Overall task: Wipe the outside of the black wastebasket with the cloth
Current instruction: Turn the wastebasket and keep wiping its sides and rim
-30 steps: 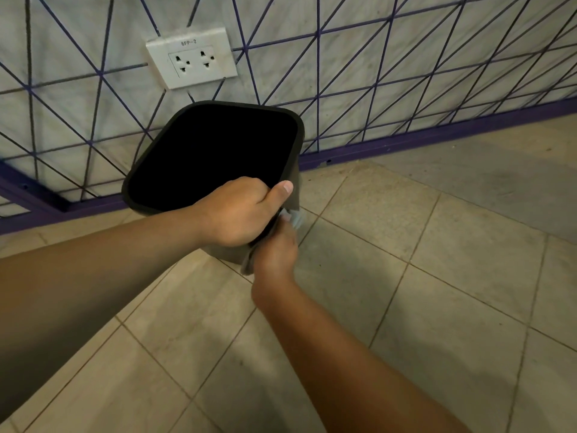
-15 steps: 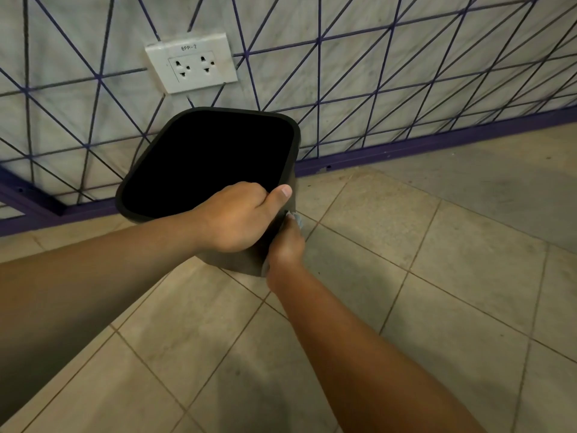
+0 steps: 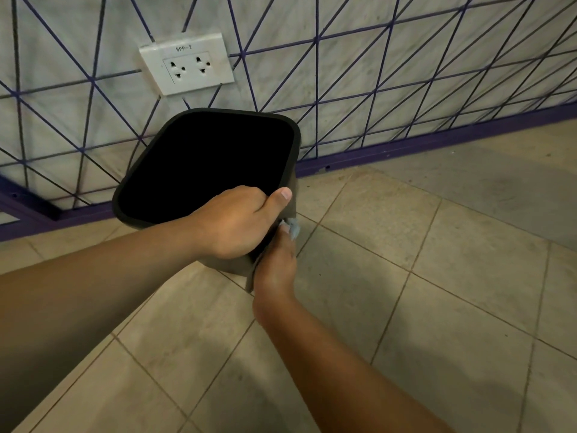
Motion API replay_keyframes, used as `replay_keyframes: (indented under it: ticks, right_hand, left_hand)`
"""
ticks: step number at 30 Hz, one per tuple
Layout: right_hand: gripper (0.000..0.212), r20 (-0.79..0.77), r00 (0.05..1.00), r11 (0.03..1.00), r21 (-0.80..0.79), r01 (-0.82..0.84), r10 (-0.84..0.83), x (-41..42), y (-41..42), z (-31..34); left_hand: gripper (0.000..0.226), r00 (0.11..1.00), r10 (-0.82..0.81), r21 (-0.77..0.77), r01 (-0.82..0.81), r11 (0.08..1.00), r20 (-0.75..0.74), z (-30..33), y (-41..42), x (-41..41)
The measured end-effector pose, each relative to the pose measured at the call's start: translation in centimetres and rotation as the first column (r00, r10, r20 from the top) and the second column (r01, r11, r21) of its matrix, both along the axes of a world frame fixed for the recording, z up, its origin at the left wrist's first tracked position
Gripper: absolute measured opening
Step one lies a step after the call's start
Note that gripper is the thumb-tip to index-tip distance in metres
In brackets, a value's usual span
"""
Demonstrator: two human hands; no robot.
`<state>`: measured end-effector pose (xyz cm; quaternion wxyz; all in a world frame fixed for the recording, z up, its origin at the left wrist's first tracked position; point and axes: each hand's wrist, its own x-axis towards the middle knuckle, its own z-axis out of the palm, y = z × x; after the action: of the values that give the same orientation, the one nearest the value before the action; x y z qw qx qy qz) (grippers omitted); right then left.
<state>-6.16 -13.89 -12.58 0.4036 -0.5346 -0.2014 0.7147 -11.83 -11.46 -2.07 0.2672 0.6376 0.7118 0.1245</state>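
The black wastebasket (image 3: 137, 170) is held off the floor, tilted so its dark opening faces me. My left hand (image 3: 237, 223) grips its near rim, fingers curled inside and thumb along the outer right corner. Just below, my right hand (image 3: 276, 267) presses a grey-blue cloth (image 3: 293, 228) against the basket's outer right side. Only a small bit of cloth shows above my fingers; the rest is hidden by my hand.
A wall with purple diagonal lines and a purple baseboard (image 3: 437, 142) rises right behind the basket. A white double socket (image 3: 187, 67) sits on the wall above it. Beige floor tiles (image 3: 406, 276) spread to the right and toward me.
My right hand with the cloth slid up along the basket's side, then back down a little. The basket tipped slightly, and my left hand kept its grip on the rim.
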Motion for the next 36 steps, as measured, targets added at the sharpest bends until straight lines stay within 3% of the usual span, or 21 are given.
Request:
replay_keyframes:
  ticks: [4, 6, 9, 12, 14, 19, 23, 27, 30, 31, 34, 36]
  right_hand:
    - [0.053, -0.023, 0.999, 0.99, -0.136, 0.022, -0.025, 0.9, 2.7, -1.7]
    - [0.06, -0.023, 1.0, 0.992, -0.126, -0.007, 0.004, 0.4, 1.9, -1.3]
    - [0.094, 0.008, 1.0, 1.0, -0.007, 0.009, -0.009, -0.4, 0.1, -0.9]
    - [0.066, -0.057, 0.997, 0.996, -0.071, 0.051, -0.055, 0.1, 2.3, -2.3]
    - [0.058, -0.057, 0.998, 0.995, -0.099, 0.028, -0.034, 0.2, 3.0, -2.6]
    - [0.101, 0.045, 0.999, 0.999, 0.044, 0.003, -0.005, -0.5, -0.1, -1.3]
    - [0.069, 0.0, 1.0, 0.998, -0.067, 0.005, -0.005, 0.0, 2.3, -2.7]
    - [0.094, 0.041, 0.999, 0.999, 0.03, -0.023, 0.021, -0.5, 0.7, -1.8]
    - [0.065, 0.021, 1.0, 0.999, -0.027, 0.021, -0.02, -0.1, 2.4, -2.7]
    - [0.065, 0.014, 1.0, 0.999, -0.039, 0.023, -0.022, -0.3, 2.4, -2.8]
    - [0.098, 0.051, 0.998, 0.995, 0.092, -0.038, 0.033, -1.0, -0.5, -0.9]
    - [0.098, 0.036, 0.999, 0.992, 0.122, 0.0, -0.005, -1.5, -1.0, -1.3]
  left_hand:
    - [0.095, 1.0, -0.02, 0.002, 0.02, 1.0, -0.012, -0.8, 0.2, -0.5]
    - [0.097, 1.0, -0.027, 0.002, 0.027, 1.0, 0.0, -0.9, 0.3, -0.7]
    - [0.085, 0.999, -0.042, 0.005, 0.042, 0.999, -0.02, -0.7, 0.2, -0.5]
    - [0.076, 0.999, 0.004, 0.032, -0.002, 0.999, -0.04, -0.3, 0.2, 0.0]
    - [0.076, 1.0, 0.015, 0.026, -0.015, 1.0, -0.023, -0.5, 0.3, -0.3]
    - [0.087, 0.999, -0.036, 0.023, 0.036, 0.999, -0.004, -1.2, 0.5, -0.8]
    - [0.08, 1.0, 0.008, 0.031, -0.007, 1.0, -0.013, -0.9, 0.7, -0.6]
    - [0.089, 1.0, -0.027, 0.018, 0.027, 0.999, 0.008, -1.2, 0.7, -1.0]
    - [0.08, 1.0, -0.003, 0.032, 0.003, 0.999, -0.006, -1.1, 0.8, -0.9]
    - [0.08, 1.0, -0.006, 0.025, 0.006, 1.0, 0.005, -1.1, 0.8, -0.9]
    - [0.08, 0.999, -0.019, 0.015, 0.018, 1.0, 0.029, -0.8, 0.6, -0.8]
    - [0.078, 1.0, -0.003, 0.016, 0.003, 1.0, 0.008, -0.6, 0.6, -0.6]
